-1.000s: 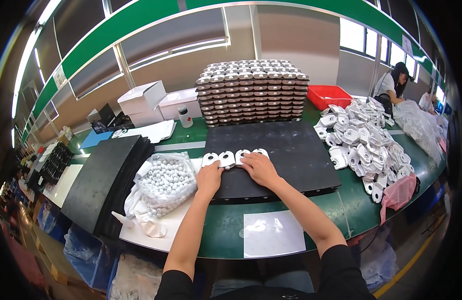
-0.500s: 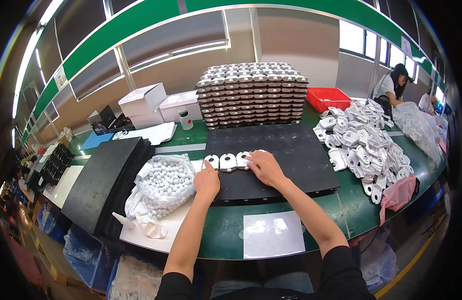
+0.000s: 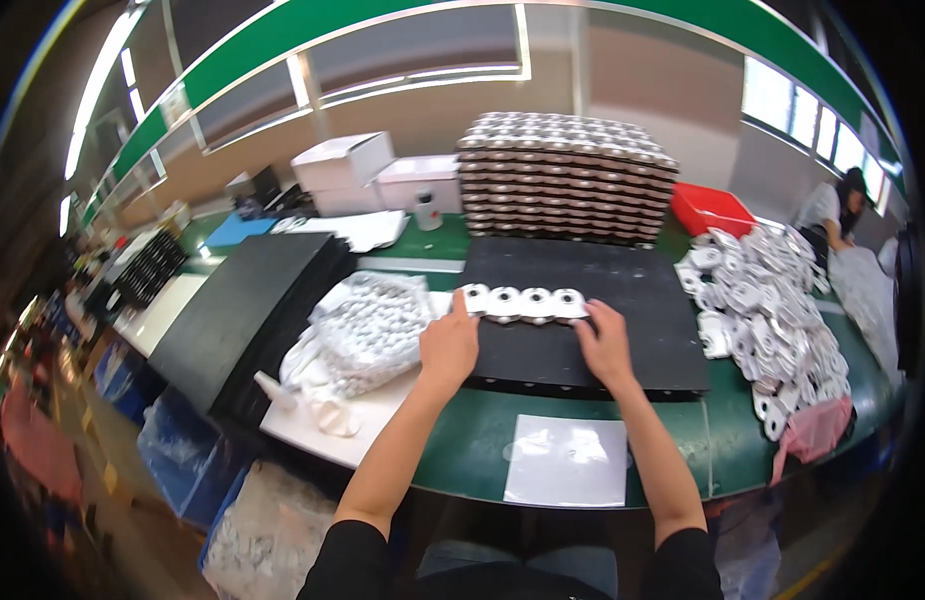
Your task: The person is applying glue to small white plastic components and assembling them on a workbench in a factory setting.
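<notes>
Left forefinger's on one end of four white, round-holed pieces [image 3: 535, 303], left hand [image 3: 449, 347] pinching or not, can't tell; right hand [image 3: 606, 347], thumb and fingers apart, meets the other end.

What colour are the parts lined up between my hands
The parts are white with dark centres, best seen in the head view.

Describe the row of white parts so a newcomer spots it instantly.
On the green bench, find the flat black board in front of the tall tiered stack. The row of four white parts lies on it, between the left hand and right hand. Unlike the jumbled heap at right, they form one line.
</notes>
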Demonstrator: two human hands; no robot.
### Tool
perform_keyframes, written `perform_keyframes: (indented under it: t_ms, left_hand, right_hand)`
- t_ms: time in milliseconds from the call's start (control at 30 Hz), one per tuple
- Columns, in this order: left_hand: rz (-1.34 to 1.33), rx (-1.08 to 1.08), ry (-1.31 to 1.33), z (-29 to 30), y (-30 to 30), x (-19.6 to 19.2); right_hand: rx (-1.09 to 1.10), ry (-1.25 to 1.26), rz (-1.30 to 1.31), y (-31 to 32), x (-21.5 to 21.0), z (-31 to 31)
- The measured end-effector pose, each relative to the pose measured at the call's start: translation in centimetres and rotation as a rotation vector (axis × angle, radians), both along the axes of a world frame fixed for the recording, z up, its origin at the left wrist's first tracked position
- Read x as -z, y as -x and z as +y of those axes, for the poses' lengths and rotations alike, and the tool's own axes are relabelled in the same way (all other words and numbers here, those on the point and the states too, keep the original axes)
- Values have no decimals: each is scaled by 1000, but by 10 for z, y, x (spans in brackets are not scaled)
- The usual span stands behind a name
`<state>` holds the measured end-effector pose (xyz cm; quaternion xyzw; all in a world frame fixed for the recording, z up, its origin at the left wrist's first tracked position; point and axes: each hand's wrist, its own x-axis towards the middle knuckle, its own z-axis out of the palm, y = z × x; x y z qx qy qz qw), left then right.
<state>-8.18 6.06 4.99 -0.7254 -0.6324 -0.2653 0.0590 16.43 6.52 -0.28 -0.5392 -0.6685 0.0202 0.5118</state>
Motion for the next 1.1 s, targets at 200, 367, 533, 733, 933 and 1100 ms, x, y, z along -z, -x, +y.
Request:
perform_keyframes:
  t_ms: [200, 367, 533, 733, 933, 1100]
  left_hand:
    - [-252, -318, -382, -57, 106, -11]
    - [-243, -873, -247, -78, 197, 5]
    - [-296, -616, -338, -87, 252, 26]
    - [-455, -231, -599, -95, 170, -18]
    - [-1198, 534, 291, -114, -6, -36]
    - [-1230, 850, 736, -93, -87, -6]
  right_hand:
    - [26, 12, 60, -42, -26, -71]
    - [85, -30, 219, -67, -23, -95]
    - [82, -75, 306, -58, -20, -94]
    - [-94, 27, 571, -51, -12, -120]
    - [-748, 513, 703, -25, -20, -145]
    - [-859, 951, 945, -23, -20, -151]
